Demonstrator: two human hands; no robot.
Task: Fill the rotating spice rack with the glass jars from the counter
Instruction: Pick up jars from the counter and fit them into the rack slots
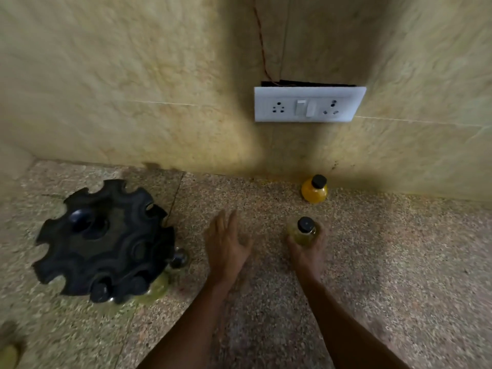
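**One jar in our right hand, one waiting by the wall**

Nearest to us, our two bare forearms reach out over the speckled, granular stone bench [399,262]. Our left hand [226,246] is open and empty, palm tilted inward, fingers straight and together, over the bench at about 12 o'clock from our body. Just beside it, toward 1 o'clock, our right hand [306,251] is wrapped around the round belly of a pale jar [303,231], a small glass jar with a black screw cap and yellowish-green contents; the fingers cup it from below and from both sides. We cannot tell whether the jar's base touches the bench.

At 9 to 10 o'clock sits the spice rack [105,243], a black plastic disc with a scalloped, notched rim and a dished hub. Along its near and right edge we see dark caps of jars already seated in the notches, with blurred greenish glass showing beneath them; the exact count is unclear.

Farther off, at 1 o'clock, an orange jar [314,191] stands upright close to the wall, bulbous, black-capped, filled with orange-yellow matter, well apart from the rack.

Beyond it rises a mottled beige tiled wall [133,89], smooth and marbled, carrying a white rectangular switch plate [308,105] with two sockets and two rocker switches. A thin reddish wire [262,49] runs up from behind it.
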